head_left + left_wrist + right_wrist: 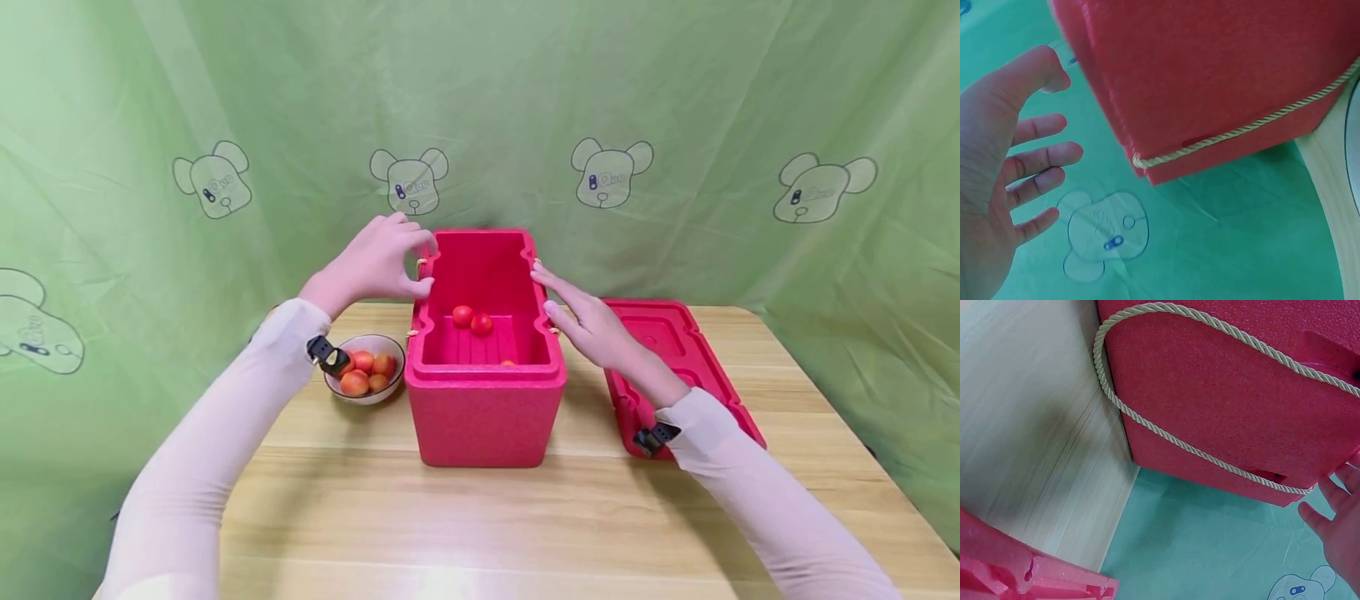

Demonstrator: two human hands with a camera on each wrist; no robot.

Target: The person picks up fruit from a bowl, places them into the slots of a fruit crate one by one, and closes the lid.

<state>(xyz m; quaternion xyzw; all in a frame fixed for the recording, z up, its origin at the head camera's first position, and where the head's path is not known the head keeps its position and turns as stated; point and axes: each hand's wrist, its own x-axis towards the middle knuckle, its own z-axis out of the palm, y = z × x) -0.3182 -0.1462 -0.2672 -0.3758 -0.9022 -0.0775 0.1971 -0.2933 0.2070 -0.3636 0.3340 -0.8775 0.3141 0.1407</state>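
A red foam box (486, 421) stands uncovered on the table. Two small red tomatoes (482, 324) lie on its floor, and a bit of an orange one (507, 362) peeks out behind the near wall. My left hand (377, 260) hovers at the left rim, thumb and fingers loosely bent; the left wrist view shows them apart from the box wall. At the right rim, my right hand (588, 321) has its fingers extended, fingertips right at the edge. Twisted cord handles hang along both sides: the left cord (1229, 135) and the right cord (1166, 434).
Left of the box, a white bowl (367, 401) with a dark rim holds several round orange-red fruits (355, 383). The red lid (708, 375) lies to the right, partly beneath my right forearm. A green curtain (495, 100) hangs behind the wooden table (450, 525).
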